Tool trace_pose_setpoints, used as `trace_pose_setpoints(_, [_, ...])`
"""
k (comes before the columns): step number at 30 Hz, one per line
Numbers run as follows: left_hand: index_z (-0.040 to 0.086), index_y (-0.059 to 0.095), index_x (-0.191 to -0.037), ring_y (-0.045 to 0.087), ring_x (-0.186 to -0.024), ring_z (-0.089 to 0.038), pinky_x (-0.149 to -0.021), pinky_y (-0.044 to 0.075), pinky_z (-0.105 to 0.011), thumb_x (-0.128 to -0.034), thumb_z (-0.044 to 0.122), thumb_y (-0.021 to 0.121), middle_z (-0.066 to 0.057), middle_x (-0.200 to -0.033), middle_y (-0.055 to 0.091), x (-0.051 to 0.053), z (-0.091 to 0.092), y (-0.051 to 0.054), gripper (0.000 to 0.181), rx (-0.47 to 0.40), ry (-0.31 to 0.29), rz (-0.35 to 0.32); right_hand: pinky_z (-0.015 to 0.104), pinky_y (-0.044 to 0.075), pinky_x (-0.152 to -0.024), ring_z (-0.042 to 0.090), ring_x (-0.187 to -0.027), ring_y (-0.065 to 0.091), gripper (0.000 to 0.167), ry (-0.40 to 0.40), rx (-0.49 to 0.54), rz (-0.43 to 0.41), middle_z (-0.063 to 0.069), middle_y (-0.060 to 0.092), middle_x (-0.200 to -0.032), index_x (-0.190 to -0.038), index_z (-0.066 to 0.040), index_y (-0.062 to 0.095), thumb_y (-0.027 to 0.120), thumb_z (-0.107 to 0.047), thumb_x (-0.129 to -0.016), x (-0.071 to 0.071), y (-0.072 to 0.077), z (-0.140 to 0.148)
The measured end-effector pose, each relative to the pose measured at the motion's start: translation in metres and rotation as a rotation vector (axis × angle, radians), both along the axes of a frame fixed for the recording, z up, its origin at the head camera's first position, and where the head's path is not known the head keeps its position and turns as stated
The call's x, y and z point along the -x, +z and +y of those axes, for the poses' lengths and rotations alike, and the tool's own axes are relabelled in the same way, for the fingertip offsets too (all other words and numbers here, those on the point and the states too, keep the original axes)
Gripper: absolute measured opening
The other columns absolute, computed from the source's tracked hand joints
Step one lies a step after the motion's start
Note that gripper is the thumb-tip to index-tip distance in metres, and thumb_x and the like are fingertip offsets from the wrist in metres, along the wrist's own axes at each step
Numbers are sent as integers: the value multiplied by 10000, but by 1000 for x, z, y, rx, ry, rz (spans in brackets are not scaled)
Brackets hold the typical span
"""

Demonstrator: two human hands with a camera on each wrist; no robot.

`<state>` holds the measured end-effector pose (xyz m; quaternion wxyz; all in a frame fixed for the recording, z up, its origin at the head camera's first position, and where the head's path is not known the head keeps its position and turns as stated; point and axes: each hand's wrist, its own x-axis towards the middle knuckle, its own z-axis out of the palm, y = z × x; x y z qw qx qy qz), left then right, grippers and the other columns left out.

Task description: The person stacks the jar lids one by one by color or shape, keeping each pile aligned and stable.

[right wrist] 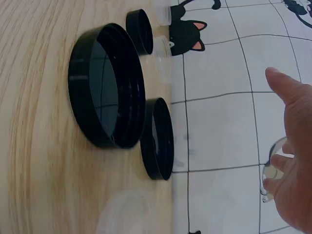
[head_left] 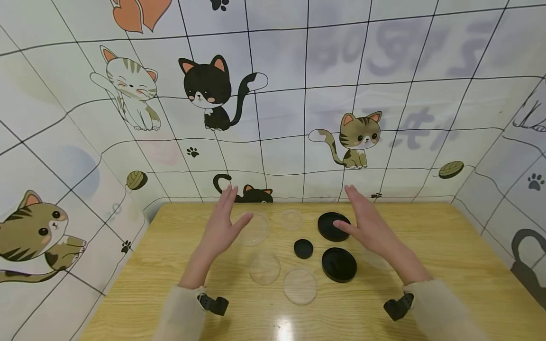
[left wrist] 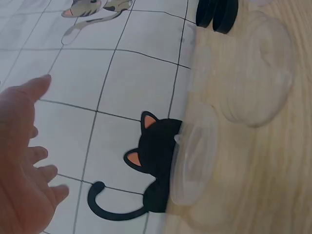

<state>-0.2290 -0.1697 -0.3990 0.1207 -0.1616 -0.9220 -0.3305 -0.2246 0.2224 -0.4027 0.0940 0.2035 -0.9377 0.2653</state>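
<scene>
The left hand (head_left: 220, 228) hovers over the tabletop (head_left: 465, 265) with fingers straight and thumb apart, grasping nothing. Just right of it lies a large clear disc (head_left: 258, 229); nearer the person are a second clear disc (head_left: 264, 269) and a third clear disc (head_left: 300, 286). Between the hands, farther off, is a small clear disc (head_left: 292, 220), with a small black cap (head_left: 303, 248) this side of it. A far black cap (head_left: 329, 232) lies beneath the right thumb, a near black cap (head_left: 339, 264) closer in; both lie hollow side up, with no contents visible. The right hand (head_left: 370, 226) is likewise released; below its wrist lies another clear disc (right wrist: 126, 214). Seemingly no handling is under way; gripping any piece would call for lowering a hand.
</scene>
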Motion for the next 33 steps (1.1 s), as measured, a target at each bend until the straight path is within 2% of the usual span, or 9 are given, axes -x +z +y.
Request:
trace_pose_setpoints(2, [142, 170, -1654, 93, -1556, -327, -1189, 184, -630, -997, 458, 659, -67, -1710, 86, 0, -7, -6, 877, -120, -16, -33, 658, 199, -1165, 457, -1521, 140, 994, 17, 75, -65, 210, 87, -1690, -1651, -75, 57, 714, -396, -976, 5, -4, -8])
trace_pose_setpoints(5, [165, 178, -1654, 137, -1545, -346, -1174, 226, -633, -968, 430, 713, -73, -1706, 105, 1, -16, -14, 910, -230, -23, -62, 646, 214, -1168, 437, -1524, 153, 1014, 27, 156, -124, 189, 111, -1691, -1655, -98, 59, 744, -371, -959, 12, -13, -23])
trace_pose_setpoints(12, [140, 204, -1642, 258, -1498, -380, -1153, 333, -563, -908, 273, 817, -151, -1661, 211, 2, -30, -29, 966, -365, -13, -131, 672, 307, -1114, 476, -1461, 291, 1007, 60, 345, -214, 233, 246, -1641, -1652, -101, 129, 801, -268, -921, 23, -33, -66])
trace_pose_setpoints(17, [144, 230, -1636, 289, -1483, -392, -1136, 360, -562, -881, 187, 842, -163, -1651, 226, 3, -39, -43, 973, -447, -21, -172, 629, 372, -1095, 452, -1441, 347, 998, 132, 498, -308, 173, 225, -1664, -1650, -113, 149, 813, -183, -908, 30, -42, -105])
trace_pose_setpoints(20, [152, 225, -1637, 293, -1483, -395, -1132, 371, -551, -867, 127, 847, -162, -1662, 202, 5, -45, -52, 990, -497, -29, -209, 586, 392, -1100, 413, -1434, 376, 999, 167, 538, -342, 142, 238, -1666, -1647, -113, 170, 824, -138, -892, 33, -49, -128])
trace_pose_setpoints(28, [79, 247, -1617, 328, -1458, -433, -1117, 398, -502, -836, -26, 829, -166, -1656, 212, 18, -56, -76, 980, -654, -56, -314, 552, 428, -1082, 425, -1381, 447, 951, 160, 566, -418, 204, 288, -1632, -1631, -62, 201, 810, -132, -904, 36, -73, -167])
trace_pose_setpoints(33, [69, 230, -1618, 340, -1453, -437, -1116, 399, -493, -824, -54, 827, -197, -1655, 206, 22, -58, -85, 1001, -671, -48, -371, 544, 442, -1070, 434, -1385, 445, 1002, 147, 550, -437, 231, 261, -1635, -1629, -22, 147, 821, -138, -896, 36, -80, -182])
